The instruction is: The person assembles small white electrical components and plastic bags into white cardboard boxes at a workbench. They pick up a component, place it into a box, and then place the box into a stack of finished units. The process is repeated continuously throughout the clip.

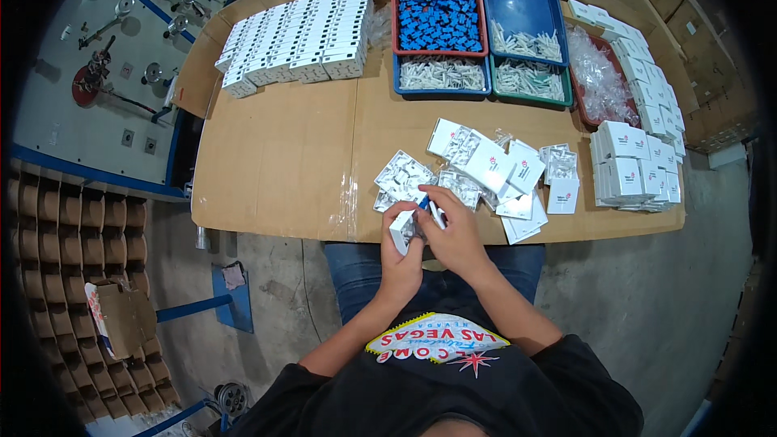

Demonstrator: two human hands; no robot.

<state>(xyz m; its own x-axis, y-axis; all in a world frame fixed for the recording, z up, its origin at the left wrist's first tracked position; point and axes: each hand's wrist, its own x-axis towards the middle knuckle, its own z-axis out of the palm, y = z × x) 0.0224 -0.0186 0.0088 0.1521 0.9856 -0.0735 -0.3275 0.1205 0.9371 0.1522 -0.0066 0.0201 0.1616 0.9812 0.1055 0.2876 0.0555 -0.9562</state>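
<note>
Close to the table's front edge, my left hand (399,263) is closed round a small white box (401,229), held tilted. My right hand (458,236) is closed beside it, its fingertips on a small blue and white part (424,203) at the box's upper end. The fingers hide much of that part. Just beyond my hands lie clear bags of small white parts (403,176). To their right is a loose pile of flat white boxes (490,163), each with a small red mark, some overlapping the bags.
Rows of white boxes (295,36) stand at the back left. A red tray (396,0) of blue parts and blue trays (558,0) with white parts sit at the back. Stacked white boxes (627,163) and a red tray of clear bags (603,81) are at the right.
</note>
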